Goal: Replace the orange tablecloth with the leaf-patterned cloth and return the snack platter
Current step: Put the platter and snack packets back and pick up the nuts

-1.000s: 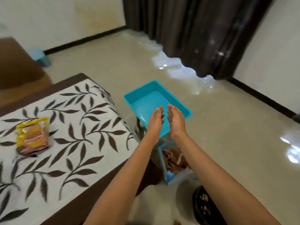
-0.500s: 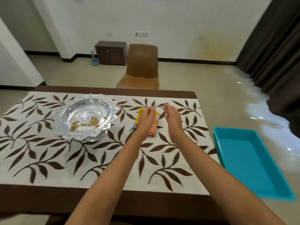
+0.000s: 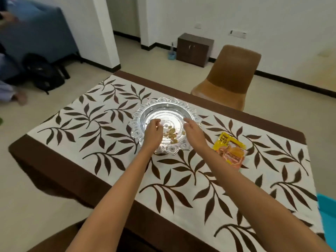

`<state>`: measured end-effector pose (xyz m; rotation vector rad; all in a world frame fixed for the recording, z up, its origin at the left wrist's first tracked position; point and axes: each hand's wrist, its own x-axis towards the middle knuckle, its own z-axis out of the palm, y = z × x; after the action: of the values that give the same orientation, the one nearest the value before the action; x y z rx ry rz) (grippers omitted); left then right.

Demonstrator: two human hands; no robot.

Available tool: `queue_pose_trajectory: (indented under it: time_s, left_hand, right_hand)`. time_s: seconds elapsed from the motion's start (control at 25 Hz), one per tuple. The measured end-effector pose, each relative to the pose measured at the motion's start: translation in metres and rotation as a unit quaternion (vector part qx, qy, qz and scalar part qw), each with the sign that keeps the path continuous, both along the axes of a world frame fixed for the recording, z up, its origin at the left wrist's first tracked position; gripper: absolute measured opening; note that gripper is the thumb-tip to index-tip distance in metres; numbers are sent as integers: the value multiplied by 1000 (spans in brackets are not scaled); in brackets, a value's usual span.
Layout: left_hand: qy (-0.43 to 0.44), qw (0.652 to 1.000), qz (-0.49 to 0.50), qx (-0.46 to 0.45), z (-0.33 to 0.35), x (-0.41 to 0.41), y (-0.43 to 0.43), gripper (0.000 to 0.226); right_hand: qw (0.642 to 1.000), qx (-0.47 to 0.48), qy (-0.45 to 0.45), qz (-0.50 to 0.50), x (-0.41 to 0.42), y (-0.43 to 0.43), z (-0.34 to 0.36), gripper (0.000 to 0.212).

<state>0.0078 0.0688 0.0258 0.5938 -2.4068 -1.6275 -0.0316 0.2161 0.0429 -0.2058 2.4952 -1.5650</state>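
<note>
The leaf-patterned cloth (image 3: pixel 91 142), white with brown leaves and a brown border, covers the table. A clear glass snack platter (image 3: pixel 169 101) with a scalloped rim stands on it near the far edge, with a few nuts (image 3: pixel 171 134) inside. My left hand (image 3: pixel 152 132) hovers over the platter's left side, fingers loosely curled and holding nothing. Over the right side is my right hand (image 3: pixel 193 130), its fingers relaxed and empty. No orange cloth is in view.
A yellow snack packet (image 3: pixel 230 151) lies on the cloth right of the platter. A brown chair (image 3: pixel 231 77) stands behind the table. A blue tray (image 3: pixel 327 215) shows at the right edge. A dark cabinet (image 3: pixel 194 49) and a black bag (image 3: pixel 43 73) sit farther off.
My view swung left from the blue tray on the floor to the table. Both hands moved from near the snack packet to over the glass platter.
</note>
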Motion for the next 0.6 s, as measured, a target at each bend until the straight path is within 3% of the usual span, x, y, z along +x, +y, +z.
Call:
queue_pose_trajectory:
  time_s: [0.16, 0.32, 0.44, 0.52, 0.6]
  left_hand:
    - [-47, 986, -2, -162, -20, -14, -36, 42]
    - [-207, 921, -82, -320, -28, -35, -39, 66]
    - [-258, 858, -120, -427, -33, -36, -28, 68]
    - [-216, 854, -110, -459, -36, -31, -23, 50]
    - [-155, 879, -109, -438, -40, -27, -22, 35]
  right_hand:
    - [980, 151, 31, 122, -27, -32, -24, 45]
    - [908, 383, -3, 171, -46, -57, -61, 51]
    - [911, 377, -51, 160, -40, -66, -65, 68]
    - [925, 299, -73, 224, -35, -71, -60, 66]
    - [934, 213, -65, 278, -37, -65, -57, 57]
